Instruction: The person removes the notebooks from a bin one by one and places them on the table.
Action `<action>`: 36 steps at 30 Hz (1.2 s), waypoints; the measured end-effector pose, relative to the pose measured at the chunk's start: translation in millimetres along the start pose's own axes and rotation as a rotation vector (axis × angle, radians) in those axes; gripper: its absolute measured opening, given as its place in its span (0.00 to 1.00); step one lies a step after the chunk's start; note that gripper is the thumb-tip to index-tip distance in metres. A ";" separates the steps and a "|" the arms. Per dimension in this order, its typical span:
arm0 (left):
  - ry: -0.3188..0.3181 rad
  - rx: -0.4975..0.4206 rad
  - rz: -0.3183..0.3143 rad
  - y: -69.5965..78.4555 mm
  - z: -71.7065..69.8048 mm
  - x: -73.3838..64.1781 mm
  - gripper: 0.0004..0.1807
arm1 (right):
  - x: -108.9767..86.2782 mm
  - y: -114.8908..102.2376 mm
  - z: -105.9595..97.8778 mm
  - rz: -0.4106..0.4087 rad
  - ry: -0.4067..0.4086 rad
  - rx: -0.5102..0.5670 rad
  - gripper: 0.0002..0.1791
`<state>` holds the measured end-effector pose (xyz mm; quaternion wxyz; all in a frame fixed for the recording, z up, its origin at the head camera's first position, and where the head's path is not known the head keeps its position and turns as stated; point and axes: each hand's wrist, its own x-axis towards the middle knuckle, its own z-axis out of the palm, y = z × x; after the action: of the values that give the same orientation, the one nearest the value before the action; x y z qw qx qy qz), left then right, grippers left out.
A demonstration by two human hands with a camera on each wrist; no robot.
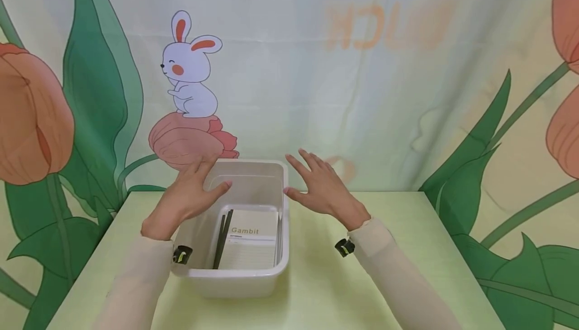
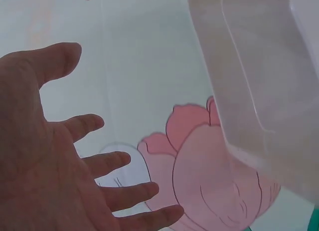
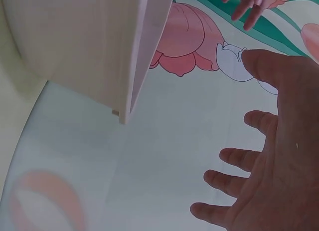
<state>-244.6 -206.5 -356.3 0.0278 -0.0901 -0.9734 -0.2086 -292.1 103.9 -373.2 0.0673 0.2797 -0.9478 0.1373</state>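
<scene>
A white plastic bin (image 1: 235, 286) stands on the table, left of the middle. Inside it lies a cream notebook or booklet (image 1: 253, 219) printed "Gambit", with a lined cream part (image 1: 248, 257) nearer the front. Two thin black sticks (image 1: 221, 242) lean along its left side; their kind is unclear. My left hand (image 1: 192, 194) hovers over the bin's left side, fingers spread and holding nothing. Beyond the bin's right rim, my right hand (image 1: 323, 189) is raised with fingers apart, also holding nothing. Both wrist views show the hands apart from the bin wall (image 2: 269, 66).
The pale green table (image 1: 325, 280) extends right of the bin. Behind it hangs a curtain (image 1: 289, 69) printed with tulips and a rabbit. Each sleeve cuff carries a small black device (image 1: 345, 247) at the wrist.
</scene>
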 end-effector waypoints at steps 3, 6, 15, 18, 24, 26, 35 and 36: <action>0.008 -0.020 0.005 -11.8 -3.9 -4.6 0.46 | 2.2 -3.9 0.1 -0.002 0.003 0.009 0.41; -0.006 -0.064 -0.003 -26.0 -6.4 -8.9 0.45 | 4.7 -8.0 0.3 -0.007 0.010 0.021 0.41; -0.120 -0.297 -0.087 -61.5 3.8 -22.7 0.44 | 13.2 -20.2 9.6 0.001 -0.014 -0.011 0.40; -0.158 -0.393 -0.122 -70.2 12.0 -28.5 0.44 | 15.6 -23.4 13.1 -0.005 -0.022 -0.018 0.39; -0.217 -0.583 -0.194 -82.7 26.3 -39.6 0.49 | 17.9 -28.0 13.5 0.003 -0.024 -0.018 0.39; -0.224 -0.624 -0.210 -85.9 29.8 -42.0 0.50 | 19.3 -28.6 13.6 0.011 -0.027 -0.020 0.39; -0.241 -0.693 -0.253 -94.7 40.8 -42.5 0.49 | 25.2 -31.0 12.1 0.045 -0.040 -0.044 0.38; -0.240 -0.700 -0.256 -95.0 41.6 -42.9 0.48 | 25.8 -31.5 12.0 0.046 -0.043 -0.046 0.37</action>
<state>-220.9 -281.6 -436.2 -0.1449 0.0041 -0.8432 -0.5177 -296.9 61.8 -372.4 0.0502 0.2592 -0.9581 0.1110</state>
